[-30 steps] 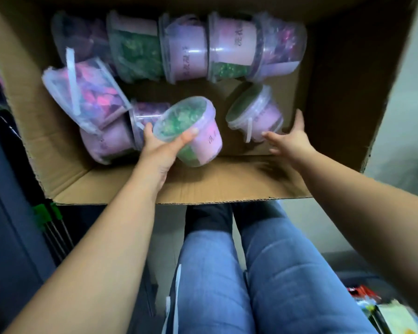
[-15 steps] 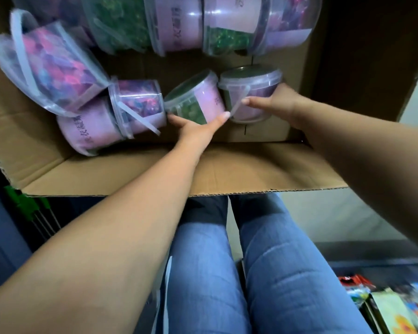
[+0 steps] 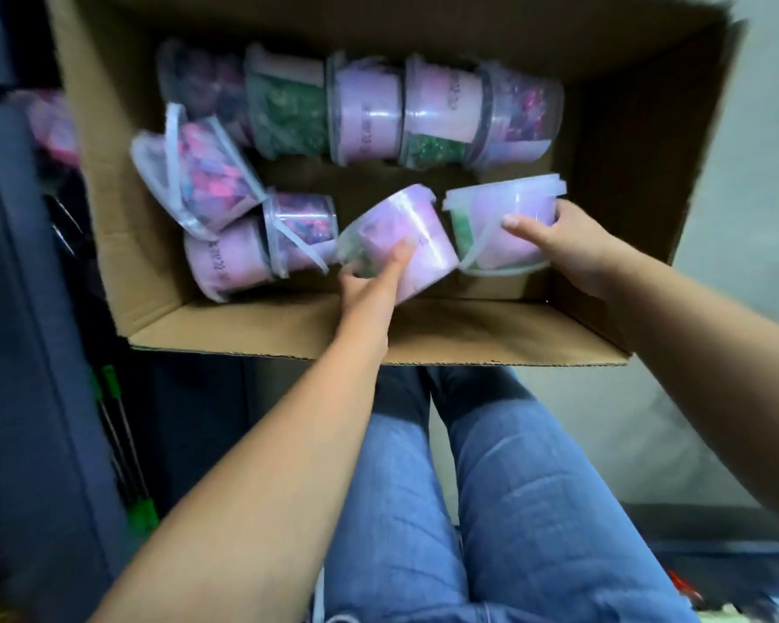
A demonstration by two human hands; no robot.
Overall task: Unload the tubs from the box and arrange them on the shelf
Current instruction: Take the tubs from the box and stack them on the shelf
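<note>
Left hand (image 3: 372, 285) is curled around a tilted tub (image 3: 401, 236), thumb laid across its pink label and the fingers tucked under the left end, where green contents show through the clear plastic. Right hand (image 3: 572, 249) grips an upright tub (image 3: 491, 209) just beside it, thumb pressed on the front and the other fingers wrapped round the back. That tub has its lid on, and a white handle hangs down across its pink label. The two held tubs sit side by side near the front of the cardboard box (image 3: 378, 348); whether they touch each other, or rest on the box floor, I cannot tell through the blur.

Further back, a row of five tubs (image 3: 365, 114) lies on its side along the far wall of the box, green, pink and purple showing through the plastic. To the left, three more tubs (image 3: 199, 182) are heaped against the side wall, one lying across the other two, its white handle flung over it.

The box flap nearest the person folds out over their knees in blue jeans (image 3: 513, 510). At the left, next to something dark, stand thin green-tipped rods (image 3: 142, 510). Some coloured packets (image 3: 738, 604) lie at the bottom right, too blurred to read.
</note>
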